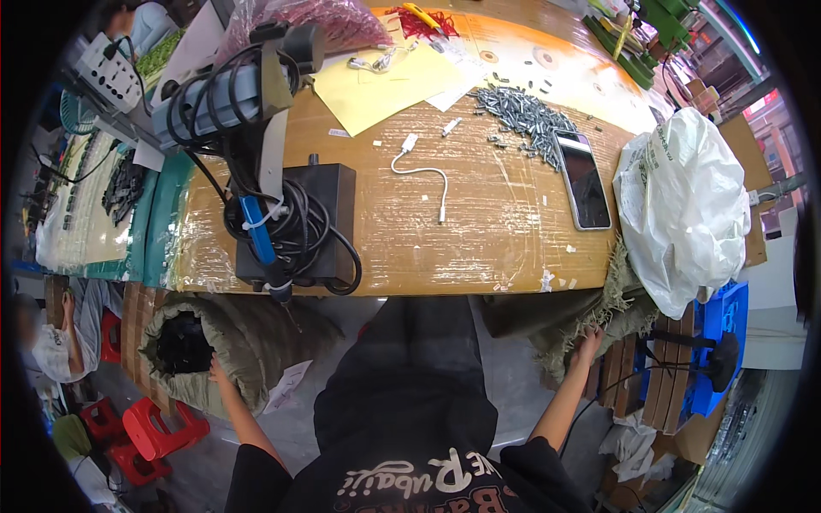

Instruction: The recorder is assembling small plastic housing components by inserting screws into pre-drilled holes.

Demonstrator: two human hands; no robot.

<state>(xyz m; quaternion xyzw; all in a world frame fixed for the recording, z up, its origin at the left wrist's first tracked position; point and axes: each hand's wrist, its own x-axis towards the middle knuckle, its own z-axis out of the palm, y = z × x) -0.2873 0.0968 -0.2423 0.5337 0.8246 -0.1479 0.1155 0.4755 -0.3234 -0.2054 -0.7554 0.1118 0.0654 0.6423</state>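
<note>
Below the table's left part, my left hand (215, 369) grips the rolled rim of an olive-green woven sack (256, 342). The sack's mouth gapes, and black pieces (182, 344) lie inside, too dark to make out. On the other side, my right hand (588, 342) is closed on the frayed edge of a second olive woven sack (560, 329), just under the table edge. What this sack holds is hidden. On the table (385, 256) between them lies a short white cable (436, 175) with a plug at each end.
A black box (338, 197) with coiled cables and a clamped blue-grey tool (201, 103) stands at left. Right are a phone (584, 184), a heap of small metal pins (526, 120) and a white plastic bag (684, 205). Red stools (158, 427) and other people are at left.
</note>
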